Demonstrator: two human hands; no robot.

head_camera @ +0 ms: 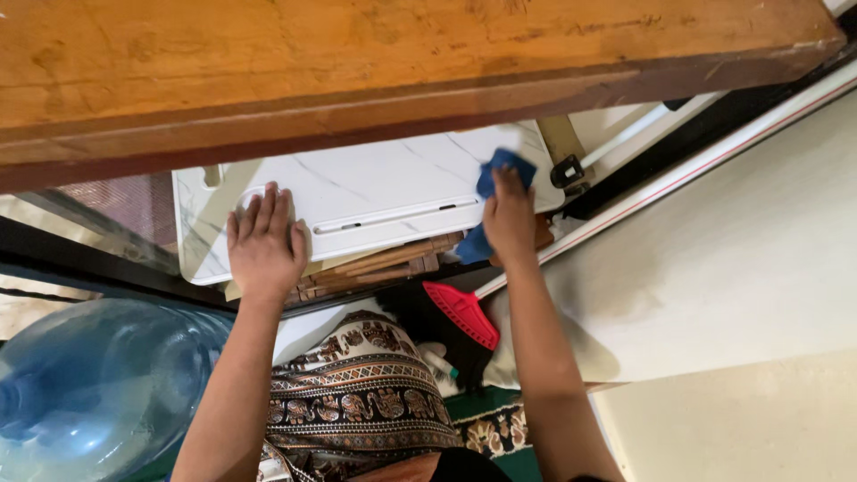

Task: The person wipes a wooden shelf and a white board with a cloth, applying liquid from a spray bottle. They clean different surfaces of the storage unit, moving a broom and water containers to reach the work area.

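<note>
Beneath the wooden ledge [357, 71], we press our right hand [509, 219], closed on the blue cloth [504, 170], against the white marbled board [375, 192] while our left hand [265, 245] lies flat and open, where uneven pressure could probably tip the board off the bamboo rack [384, 263].

Tight gap under the wooden tabletop [357, 62]

White marble-patterned board [375, 192] lies open between the hands; water jug [98, 384] crowds the left.

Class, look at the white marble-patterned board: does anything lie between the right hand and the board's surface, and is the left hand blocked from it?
Yes: a blue cloth lies under the right hand, between it and the white board. The left hand rests flat, directly on the board.
</note>
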